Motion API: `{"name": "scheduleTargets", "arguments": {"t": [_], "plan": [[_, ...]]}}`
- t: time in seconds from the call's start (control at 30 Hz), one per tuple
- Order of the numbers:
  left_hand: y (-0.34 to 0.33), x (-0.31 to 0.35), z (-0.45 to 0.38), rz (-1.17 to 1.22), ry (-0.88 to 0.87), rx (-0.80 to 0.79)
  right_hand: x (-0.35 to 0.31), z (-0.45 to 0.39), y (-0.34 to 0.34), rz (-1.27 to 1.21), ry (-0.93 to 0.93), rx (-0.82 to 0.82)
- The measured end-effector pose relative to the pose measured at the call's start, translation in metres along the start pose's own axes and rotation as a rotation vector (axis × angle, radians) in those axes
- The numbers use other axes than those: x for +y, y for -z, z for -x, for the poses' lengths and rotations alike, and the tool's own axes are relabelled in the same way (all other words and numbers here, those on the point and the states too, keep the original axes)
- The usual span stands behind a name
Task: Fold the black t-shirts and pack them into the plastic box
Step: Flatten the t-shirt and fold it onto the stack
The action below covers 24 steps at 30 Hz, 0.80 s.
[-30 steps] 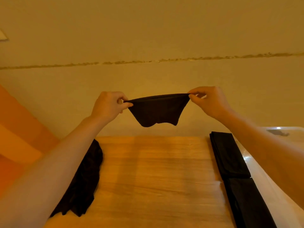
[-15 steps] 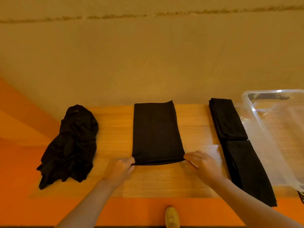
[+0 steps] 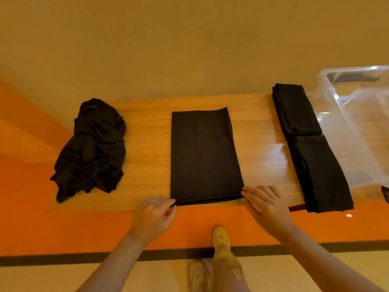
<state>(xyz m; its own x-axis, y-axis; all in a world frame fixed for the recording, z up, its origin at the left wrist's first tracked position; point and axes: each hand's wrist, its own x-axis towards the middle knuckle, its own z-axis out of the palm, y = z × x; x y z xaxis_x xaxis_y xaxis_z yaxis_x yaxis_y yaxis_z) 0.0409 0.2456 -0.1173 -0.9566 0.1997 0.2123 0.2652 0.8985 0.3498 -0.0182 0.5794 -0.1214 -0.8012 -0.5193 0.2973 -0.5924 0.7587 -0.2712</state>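
The left hand (image 3: pixel 152 216) is pinching the near left corner of the half-folded black t-shirt (image 3: pixel 203 157), with thumb and curled fingers closing on the cloth right at the table's front edge. The right hand (image 3: pixel 266 205) is resting at the near right corner of the same shirt, its fingers lying fairly straight and spread, fingertips touching the hem; whether it is actually gripping the fabric or only pressing it down cannot be told from this view.

The shirt is lying flat in the middle of the wooden table (image 3: pixel 147 131) as a long rectangle, its short edges facing toward and away from the person, its near edge almost level with the table's front edge. To the left, well apart from it, a crumpled pile of black t-shirts (image 3: pixel 92 150) is sitting in a loose heap (its lower corner is hanging over the table's edge). To the right, two folded black t-shirts (image 3: pixel 307 144) are lying end to end in a row, one behind the other, touching or nearly so, and the nearer one is overhanging the front edge a little.

Just beside that row, at the right end of the table, the clear plastic box (image 3: pixel 345 114) is standing open; what it is holding cannot be made out through the glare.

Below the table, the person's tan shoes (image 3: pixel 220 239) are showing on an orange floor (image 3: pixel 31 218).
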Motion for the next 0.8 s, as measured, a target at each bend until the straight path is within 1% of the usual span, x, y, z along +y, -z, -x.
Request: {"name": "scheduleTargets", "arguments": {"t": [0.1, 0.17, 0.23, 0.3, 0.37, 0.43, 0.5, 0.63, 0.8], "plan": [[0.001, 0.01, -0.001, 0.018, 0.028, 0.096, -0.012, -0.001, 0.005, -0.026, -0.037, 0.024], [-0.001, 0.019, -0.018, 0.033, 0.058, 0.172, -0.022, -0.018, 0.002, -0.083, -0.059, 0.047], [-0.013, 0.031, -0.046, 0.087, 0.124, 0.187, -0.034, -0.049, -0.008, -0.139, -0.082, 0.042], [-0.029, 0.043, -0.076, 0.11, 0.183, 0.127, -0.044, -0.085, -0.024, -0.115, -0.12, 0.0], [-0.046, 0.045, -0.095, 0.04, 0.21, 0.008, -0.048, -0.108, -0.042, -0.062, -0.164, -0.089], [-0.059, 0.04, -0.099, -0.054, 0.233, -0.093, -0.044, -0.113, -0.058, -0.004, -0.187, -0.214], [-0.065, 0.033, -0.095, -0.114, 0.243, -0.139, -0.035, -0.105, -0.065, 0.046, -0.182, -0.302], [-0.067, 0.029, -0.094, -0.163, 0.24, -0.154, -0.025, -0.099, -0.062, 0.079, -0.183, -0.341], [-0.068, 0.029, -0.093, -0.181, 0.319, -0.175, -0.024, -0.095, -0.063, 0.131, -0.266, -0.331]]}}
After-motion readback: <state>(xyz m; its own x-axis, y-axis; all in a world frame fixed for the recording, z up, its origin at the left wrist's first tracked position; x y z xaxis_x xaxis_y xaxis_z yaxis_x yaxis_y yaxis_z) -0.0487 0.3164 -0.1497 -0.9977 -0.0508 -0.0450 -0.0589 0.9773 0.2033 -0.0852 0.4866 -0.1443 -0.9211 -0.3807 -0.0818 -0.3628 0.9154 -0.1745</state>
